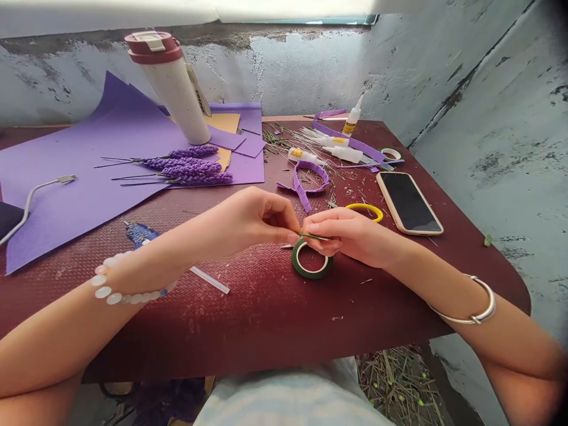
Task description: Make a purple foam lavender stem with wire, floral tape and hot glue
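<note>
My left hand point(270, 219) and my right hand point(339, 232) meet above the front middle of the table. Between their pinched fingertips runs a thin green strip point(317, 237), which both hands grip; it looks like floral tape or a wrapped stem, partly hidden by the fingers. Just below the fingers lies a roll of green floral tape point(312, 273) with a white core. Behind my hands sits a curled purple fringed strip point(304, 189). A blue glue gun point(141, 232) with a clear glue stick point(210, 279) lies partly under my left forearm.
Purple flower sprigs point(186, 167) lie on purple sheets point(66, 163) beside a white tumbler point(177, 94). At the right are a phone point(410, 203) and yellow-handled scissors point(370, 208). Glue bottles point(352, 118), wires and another tape roll point(391, 154) lie at the back.
</note>
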`<state>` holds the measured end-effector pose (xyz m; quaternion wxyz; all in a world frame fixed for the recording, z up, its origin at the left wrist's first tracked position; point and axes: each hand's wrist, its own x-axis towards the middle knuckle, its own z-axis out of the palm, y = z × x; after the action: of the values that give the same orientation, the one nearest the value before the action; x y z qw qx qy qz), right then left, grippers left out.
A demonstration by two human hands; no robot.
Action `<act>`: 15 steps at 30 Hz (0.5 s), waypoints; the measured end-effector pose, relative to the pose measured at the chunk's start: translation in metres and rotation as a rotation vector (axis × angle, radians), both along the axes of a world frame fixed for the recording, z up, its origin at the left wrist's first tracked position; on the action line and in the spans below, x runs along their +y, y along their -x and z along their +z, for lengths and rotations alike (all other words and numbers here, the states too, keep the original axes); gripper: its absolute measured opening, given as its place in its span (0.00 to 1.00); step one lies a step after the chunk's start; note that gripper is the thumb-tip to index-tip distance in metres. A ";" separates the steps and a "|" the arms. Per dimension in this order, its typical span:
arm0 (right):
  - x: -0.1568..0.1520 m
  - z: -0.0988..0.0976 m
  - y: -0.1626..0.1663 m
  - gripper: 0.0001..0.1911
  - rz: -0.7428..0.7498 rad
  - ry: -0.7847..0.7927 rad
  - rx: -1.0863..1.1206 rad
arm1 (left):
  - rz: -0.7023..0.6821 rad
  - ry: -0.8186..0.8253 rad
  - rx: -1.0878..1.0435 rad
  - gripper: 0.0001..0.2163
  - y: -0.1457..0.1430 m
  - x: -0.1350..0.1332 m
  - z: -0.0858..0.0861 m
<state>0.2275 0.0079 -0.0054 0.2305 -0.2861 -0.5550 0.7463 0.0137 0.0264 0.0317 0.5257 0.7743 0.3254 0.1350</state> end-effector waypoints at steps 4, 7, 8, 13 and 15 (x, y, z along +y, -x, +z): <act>-0.001 -0.002 0.001 0.13 0.034 0.023 0.022 | -0.016 -0.034 -0.001 0.05 -0.001 0.000 0.001; -0.001 -0.005 0.000 0.14 0.050 0.016 0.036 | -0.052 -0.065 0.008 0.05 -0.001 -0.001 0.003; -0.001 -0.006 0.000 0.14 0.049 0.008 0.034 | -0.068 -0.074 0.021 0.05 -0.001 0.000 0.004; 0.002 -0.007 -0.001 0.15 0.021 -0.010 0.020 | -0.130 -0.141 0.184 0.10 0.000 0.000 0.004; 0.002 -0.006 0.000 0.15 0.019 -0.014 0.028 | -0.126 -0.163 0.218 0.14 0.000 0.000 0.004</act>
<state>0.2279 0.0099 -0.0117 0.2330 -0.2688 -0.5597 0.7485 0.0141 0.0269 0.0355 0.4300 0.8434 0.3191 0.0427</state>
